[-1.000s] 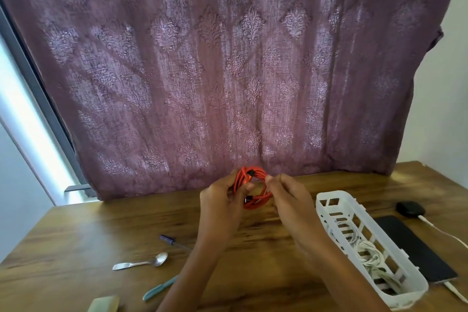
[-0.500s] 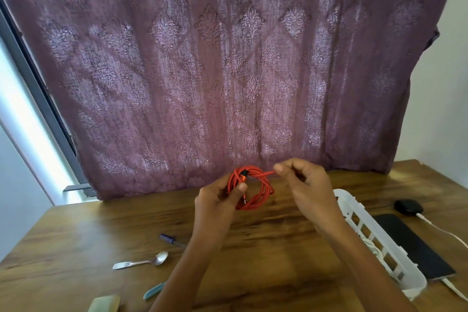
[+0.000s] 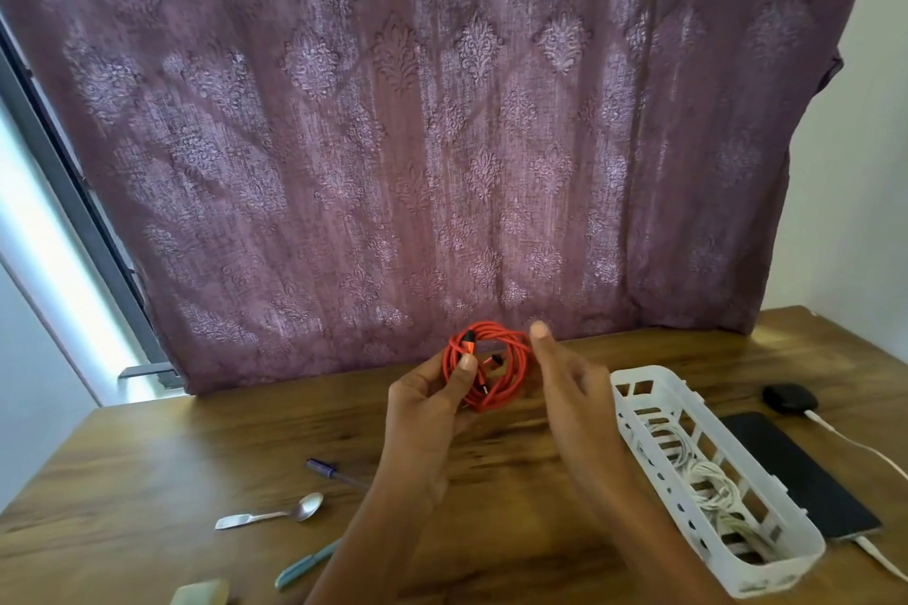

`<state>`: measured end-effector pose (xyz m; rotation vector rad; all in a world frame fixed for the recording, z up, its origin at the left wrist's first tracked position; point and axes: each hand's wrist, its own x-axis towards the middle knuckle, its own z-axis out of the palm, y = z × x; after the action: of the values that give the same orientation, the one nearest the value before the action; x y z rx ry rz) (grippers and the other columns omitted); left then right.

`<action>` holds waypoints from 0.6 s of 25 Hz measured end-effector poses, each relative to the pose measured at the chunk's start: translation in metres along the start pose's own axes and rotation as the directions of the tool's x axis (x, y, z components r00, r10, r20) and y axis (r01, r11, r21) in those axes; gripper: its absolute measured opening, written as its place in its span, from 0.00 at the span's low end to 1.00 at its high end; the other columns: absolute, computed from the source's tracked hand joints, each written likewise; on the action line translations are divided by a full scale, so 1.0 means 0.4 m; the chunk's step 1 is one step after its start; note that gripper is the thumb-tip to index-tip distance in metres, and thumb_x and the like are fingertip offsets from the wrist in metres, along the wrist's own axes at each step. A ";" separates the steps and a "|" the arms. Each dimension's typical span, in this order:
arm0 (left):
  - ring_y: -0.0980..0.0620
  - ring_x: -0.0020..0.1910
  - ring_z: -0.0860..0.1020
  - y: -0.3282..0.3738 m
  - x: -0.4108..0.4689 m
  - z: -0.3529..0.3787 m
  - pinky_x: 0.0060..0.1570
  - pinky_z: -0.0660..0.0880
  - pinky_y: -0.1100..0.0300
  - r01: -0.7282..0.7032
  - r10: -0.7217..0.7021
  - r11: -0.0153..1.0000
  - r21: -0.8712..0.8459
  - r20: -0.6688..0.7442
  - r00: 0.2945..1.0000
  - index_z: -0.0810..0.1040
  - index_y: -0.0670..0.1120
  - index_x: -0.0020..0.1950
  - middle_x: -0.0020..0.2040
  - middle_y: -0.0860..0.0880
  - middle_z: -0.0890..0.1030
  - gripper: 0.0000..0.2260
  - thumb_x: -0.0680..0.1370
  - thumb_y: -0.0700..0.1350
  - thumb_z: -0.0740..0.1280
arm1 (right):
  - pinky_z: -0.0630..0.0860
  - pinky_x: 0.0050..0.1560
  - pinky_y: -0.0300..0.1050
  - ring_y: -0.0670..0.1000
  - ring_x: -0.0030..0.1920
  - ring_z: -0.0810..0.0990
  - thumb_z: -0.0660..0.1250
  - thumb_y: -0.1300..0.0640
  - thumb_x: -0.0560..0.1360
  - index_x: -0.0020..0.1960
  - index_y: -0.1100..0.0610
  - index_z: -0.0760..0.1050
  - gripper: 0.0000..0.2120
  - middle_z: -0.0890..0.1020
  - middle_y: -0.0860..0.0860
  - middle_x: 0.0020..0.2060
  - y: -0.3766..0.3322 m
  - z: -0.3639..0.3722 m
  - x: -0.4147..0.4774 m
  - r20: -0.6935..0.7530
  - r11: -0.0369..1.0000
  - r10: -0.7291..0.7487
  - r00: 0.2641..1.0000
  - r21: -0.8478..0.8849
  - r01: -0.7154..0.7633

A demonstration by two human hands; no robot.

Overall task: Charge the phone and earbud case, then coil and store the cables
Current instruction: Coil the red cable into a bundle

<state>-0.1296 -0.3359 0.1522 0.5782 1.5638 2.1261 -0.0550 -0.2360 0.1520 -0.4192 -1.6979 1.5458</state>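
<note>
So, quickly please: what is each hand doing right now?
Left hand: closed on the coiled red cable, held above the table.
Right hand: open, fingers loose, beside the coil, holding nothing.

Red cable point(image 3: 491, 371), white basket point(image 3: 707, 496), mauve damask-patterned curtain point(image 3: 442, 138), perhaps black phone point(image 3: 796, 472).

I can read no text, label or number anywhere (the curtain point(image 3: 442, 138) carries only woven ornament).
</note>
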 end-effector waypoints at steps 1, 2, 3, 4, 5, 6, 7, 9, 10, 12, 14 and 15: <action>0.45 0.50 0.81 -0.001 -0.001 0.001 0.48 0.80 0.53 0.001 -0.001 1.000 -0.019 -0.011 1.000 0.81 0.40 0.54 0.49 0.40 0.83 0.12 0.75 0.43 0.65 | 0.76 0.41 0.37 0.43 0.36 0.80 0.66 0.46 0.74 0.43 0.57 0.81 0.15 0.82 0.47 0.33 0.001 0.005 -0.002 0.049 0.999 0.039 0.998 0.031 -0.041; 0.45 0.51 0.81 -0.003 -0.001 0.002 0.48 0.80 0.54 0.002 -0.002 1.000 -0.029 -0.015 1.000 0.81 0.40 0.54 0.50 0.40 0.83 0.11 0.75 0.43 0.65 | 0.78 0.46 0.39 0.43 0.42 0.82 0.69 0.49 0.73 0.49 0.54 0.82 0.10 0.85 0.47 0.39 0.006 0.008 -0.002 0.062 0.999 0.051 0.997 -0.002 -0.051; 0.45 0.51 0.81 -0.004 -0.002 0.004 0.48 0.80 0.55 -0.001 0.001 1.000 -0.023 -0.013 1.000 0.81 0.40 0.53 0.49 0.40 0.84 0.11 0.75 0.42 0.65 | 0.78 0.50 0.42 0.44 0.46 0.82 0.71 0.52 0.71 0.51 0.52 0.82 0.09 0.85 0.48 0.43 0.012 0.007 -0.001 0.041 0.996 0.034 0.999 -0.079 -0.031; 0.46 0.50 0.82 -0.005 -0.003 0.004 0.47 0.80 0.56 -0.009 0.009 1.000 0.004 -0.014 1.000 0.81 0.41 0.53 0.49 0.42 0.84 0.10 0.76 0.42 0.65 | 0.79 0.52 0.45 0.45 0.48 0.82 0.72 0.53 0.71 0.51 0.50 0.81 0.09 0.84 0.48 0.45 0.019 0.004 0.004 0.016 0.989 0.024 1.000 -0.144 -0.022; 0.48 0.50 0.82 -0.003 -0.005 0.005 0.47 0.80 0.58 -0.021 0.022 0.999 0.049 -0.017 1.000 0.82 0.42 0.52 0.48 0.43 0.84 0.09 0.76 0.41 0.65 | 0.79 0.52 0.47 0.46 0.48 0.82 0.72 0.54 0.71 0.50 0.49 0.81 0.08 0.83 0.48 0.45 0.021 0.001 0.008 -0.004 0.987 0.033 0.999 -0.159 -0.033; 0.49 0.49 0.82 -0.003 -0.006 0.007 0.48 0.79 0.58 -0.035 0.038 0.994 0.106 -0.021 0.999 0.82 0.44 0.51 0.46 0.45 0.85 0.08 0.76 0.41 0.65 | 0.79 0.51 0.48 0.46 0.46 0.82 0.71 0.56 0.71 0.49 0.49 0.81 0.07 0.84 0.48 0.44 0.021 -0.004 0.012 -0.009 0.989 0.059 0.998 -0.133 -0.060; 0.50 0.48 0.82 -0.006 -0.005 0.007 0.49 0.79 0.58 -0.048 0.052 0.986 0.162 -0.024 0.998 0.82 0.46 0.51 0.46 0.47 0.85 0.07 0.76 0.42 0.65 | 0.80 0.49 0.47 0.46 0.44 0.83 0.70 0.58 0.72 0.47 0.49 0.81 0.06 0.85 0.48 0.41 0.017 -0.008 0.013 -0.005 0.993 0.080 0.997 -0.089 -0.080; 0.50 0.49 0.82 -0.020 0.002 0.005 0.53 0.78 0.54 -0.059 0.073 0.964 0.258 -0.043 0.996 0.82 0.49 0.52 0.45 0.48 0.85 0.07 0.76 0.43 0.66 | 0.80 0.45 0.42 0.44 0.40 0.83 0.70 0.61 0.72 0.45 0.49 0.80 0.07 0.85 0.47 0.37 0.008 -0.012 0.017 -0.008 0.995 0.091 0.996 -0.044 -0.092; 0.50 0.49 0.82 -0.027 0.007 0.005 0.55 0.77 0.51 -0.058 0.080 0.952 0.301 -0.060 0.995 0.81 0.49 0.53 0.46 0.49 0.85 0.08 0.76 0.44 0.66 | 0.79 0.43 0.41 0.43 0.39 0.83 0.70 0.62 0.72 0.44 0.50 0.80 0.07 0.84 0.48 0.36 0.007 -0.013 0.019 -0.015 0.995 0.090 0.996 -0.035 -0.090; 0.51 0.49 0.82 -0.037 0.014 0.007 0.55 0.77 0.47 -0.055 0.094 0.925 0.376 -0.085 0.992 0.80 0.49 0.54 0.46 0.49 0.85 0.08 0.76 0.47 0.66 | 0.78 0.40 0.38 0.42 0.37 0.81 0.69 0.64 0.72 0.45 0.52 0.78 0.07 0.83 0.49 0.37 0.005 -0.009 0.020 -0.029 0.994 0.108 0.994 0.021 -0.107; 0.51 0.47 0.81 -0.039 0.018 0.013 0.54 0.77 0.46 -0.058 0.111 0.889 0.455 -0.091 0.990 0.79 0.49 0.53 0.44 0.50 0.84 0.07 0.77 0.48 0.65 | 0.77 0.37 0.34 0.40 0.35 0.80 0.69 0.66 0.72 0.48 0.55 0.75 0.09 0.82 0.51 0.38 0.010 -0.004 0.021 -0.043 0.985 0.140 0.989 0.108 -0.135; 0.51 0.46 0.81 -0.037 0.019 0.016 0.53 0.77 0.47 -0.063 0.122 0.867 0.494 -0.089 0.989 0.78 0.50 0.51 0.43 0.51 0.83 0.06 0.78 0.48 0.64 | 0.76 0.35 0.33 0.39 0.34 0.80 0.68 0.67 0.72 0.50 0.55 0.73 0.10 0.81 0.51 0.38 0.012 0.000 0.019 -0.054 0.979 0.149 0.987 0.149 -0.139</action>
<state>-0.1308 -0.3227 0.1404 0.7104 2.2091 1.8474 -0.0610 -0.2296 0.1499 -0.5210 -1.5221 1.7289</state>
